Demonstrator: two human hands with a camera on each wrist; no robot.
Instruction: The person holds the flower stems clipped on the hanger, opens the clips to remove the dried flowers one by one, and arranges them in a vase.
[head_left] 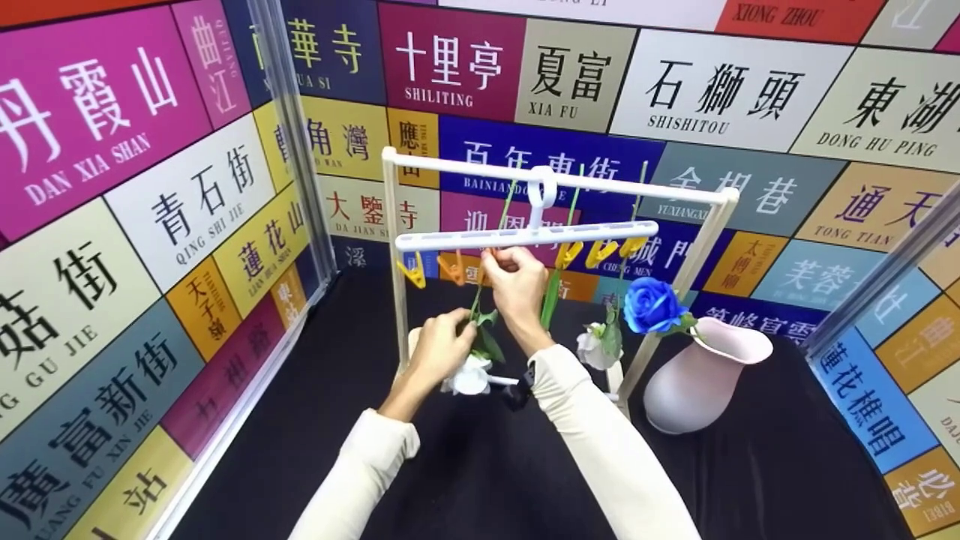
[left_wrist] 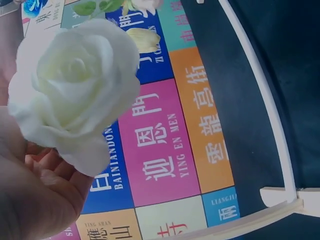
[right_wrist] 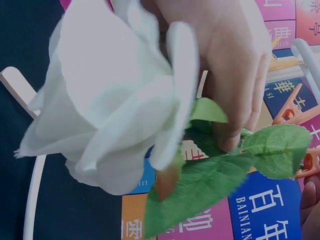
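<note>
A white artificial rose [head_left: 470, 376] hangs head-down with its green leaves [right_wrist: 210, 185] above the bloom. My left hand [head_left: 442, 343] pinches its stem just by the leaves; in the left wrist view the bloom hides part of that hand. Higher up, my right hand [head_left: 519, 283] pinches an orange clip [right_wrist: 309, 163] under the white hanger [head_left: 450, 238], where the rose's stem runs up. Only fingertips of the right hand show at the edge of the right wrist view. Whether the clip's mouth is parted is hidden.
The hanger hangs from a rack's top bar [head_left: 465, 163]. Another orange clip [head_left: 451, 268] and a yellow clip [head_left: 412, 271] are at its left. On the right, yellow clips [head_left: 600, 253] hold stems; a white flower [head_left: 596, 346] hangs there. A blue rose [head_left: 651, 305] leans from a pink vase [head_left: 686, 386].
</note>
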